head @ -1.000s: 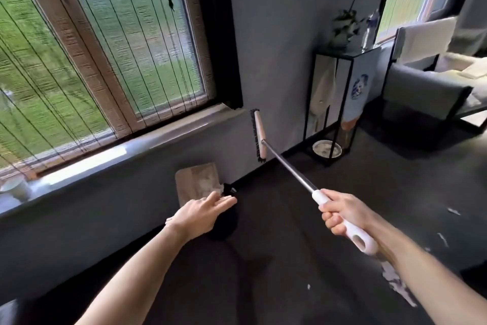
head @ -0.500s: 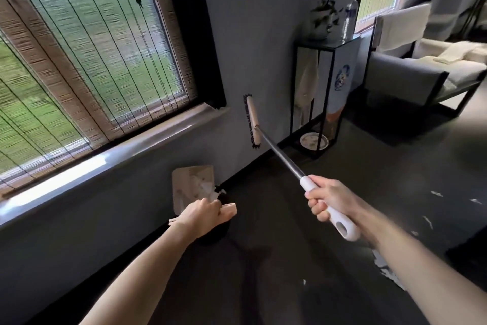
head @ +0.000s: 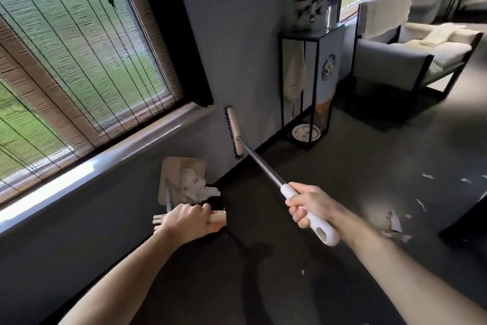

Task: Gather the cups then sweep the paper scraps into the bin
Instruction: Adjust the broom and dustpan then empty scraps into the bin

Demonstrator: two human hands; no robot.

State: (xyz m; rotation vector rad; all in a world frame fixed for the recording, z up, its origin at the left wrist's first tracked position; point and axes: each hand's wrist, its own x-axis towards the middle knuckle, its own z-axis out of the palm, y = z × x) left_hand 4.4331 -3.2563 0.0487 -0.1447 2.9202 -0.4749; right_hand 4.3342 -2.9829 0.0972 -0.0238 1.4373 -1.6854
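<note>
Your left hand [head: 188, 222], which was open and reaching a second ago, is now clenched round the pale wooden handle [head: 219, 217] of the dustpan [head: 174, 169]. Your right hand [head: 308, 206] still grips the white end of the broom [head: 261, 164], with its brush head [head: 234, 132] lifted off the floor [head: 342, 179] and close to the grey wall.

The dustpan stands tilted against the foot of the wall under the window sill. White crumpled paper [head: 196, 187] is heaped in it and spills over its lower right edge. A black shape [head: 207, 202] lies just beyond your left knuckles, too dim to tell what it is.

Loose paper scraps [head: 394, 224] lie scattered on the floor toward its right edge, well apart from the dustpan. The black-framed stand in the corner holds a plate [head: 305, 132] on its bottom shelf.
</note>
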